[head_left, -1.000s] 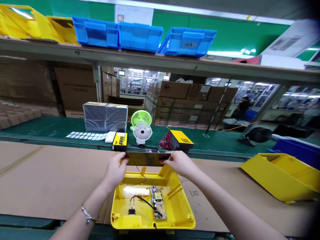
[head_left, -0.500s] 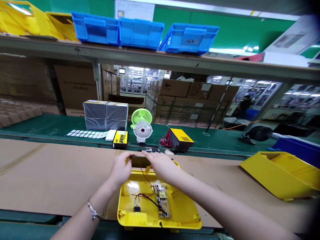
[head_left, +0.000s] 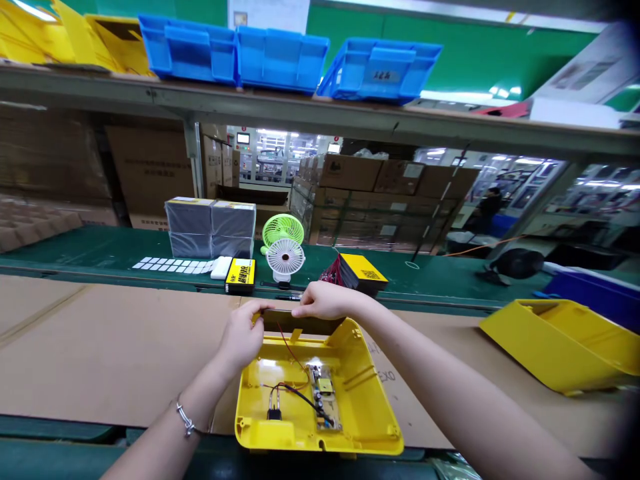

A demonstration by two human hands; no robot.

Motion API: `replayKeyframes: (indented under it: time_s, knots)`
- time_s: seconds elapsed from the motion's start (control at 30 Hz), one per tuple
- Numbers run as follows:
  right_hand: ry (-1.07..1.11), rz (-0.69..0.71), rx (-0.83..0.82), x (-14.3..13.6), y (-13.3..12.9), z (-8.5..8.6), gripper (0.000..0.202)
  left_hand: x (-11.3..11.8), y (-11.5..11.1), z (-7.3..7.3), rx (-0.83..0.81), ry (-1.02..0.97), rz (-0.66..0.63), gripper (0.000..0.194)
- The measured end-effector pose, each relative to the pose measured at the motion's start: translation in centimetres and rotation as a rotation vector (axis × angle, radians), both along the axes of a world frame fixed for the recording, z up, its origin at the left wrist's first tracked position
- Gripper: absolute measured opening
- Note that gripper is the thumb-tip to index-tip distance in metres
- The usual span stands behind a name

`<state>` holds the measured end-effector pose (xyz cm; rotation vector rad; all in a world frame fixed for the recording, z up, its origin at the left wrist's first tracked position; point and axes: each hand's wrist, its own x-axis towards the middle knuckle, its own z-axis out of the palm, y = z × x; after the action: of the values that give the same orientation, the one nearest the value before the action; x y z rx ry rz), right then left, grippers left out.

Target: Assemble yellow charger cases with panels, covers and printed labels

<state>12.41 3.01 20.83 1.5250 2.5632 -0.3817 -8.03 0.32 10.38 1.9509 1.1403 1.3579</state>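
Note:
A yellow plastic housing (head_left: 365, 400) lies open on the cardboard in front of me. Inside it are a circuit board (head_left: 324, 397), a black socket (head_left: 274, 414) and red and black wires. A dark flat panel (head_left: 313, 324) stands along the housing's far side. My left hand (head_left: 245, 333) pinches the panel's left part, thumb and fingers closed on its top edge. Farther right, my right hand (head_left: 320, 301) rests on the same top edge with curled fingers pressed together.
Beyond the cardboard (head_left: 125, 353) stand a white fan (head_left: 285, 259), a green fan (head_left: 283, 229), grey wrapped boxes (head_left: 210, 227) and yellow-topped boxes (head_left: 363, 268). Another yellow housing (head_left: 555, 347) lies right. Blue bins (head_left: 283, 63) line the shelf overhead. A person (head_left: 489, 203) is far back.
My right hand has shifted up and right along the panel's top edge, its fingers now more curled, uncovering more of the panel and housing. My left hand has stayed nearly in place.

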Motion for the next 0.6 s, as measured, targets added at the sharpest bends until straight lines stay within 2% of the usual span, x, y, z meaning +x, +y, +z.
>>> replayKeyframes:
  time_s: [0.3, 0.43, 0.6]
  knots:
    - [-0.016, -0.1, 0.041, -0.7, 0.0, -0.9, 0.039, 0.3, 0.1, -0.2, 0.002, -0.011, 0.012, 0.039]
    - [-0.056, -0.163, 0.18, -1.8, -1.0, -2.2, 0.029, 0.3, 0.1, -0.3, -0.005, -0.024, 0.0, 0.037]
    - [-0.075, -0.199, 0.341, -2.4, -2.4, -3.6, 0.027, 0.4, -0.1, -0.2, 0.003, -0.036, -0.002, 0.039]
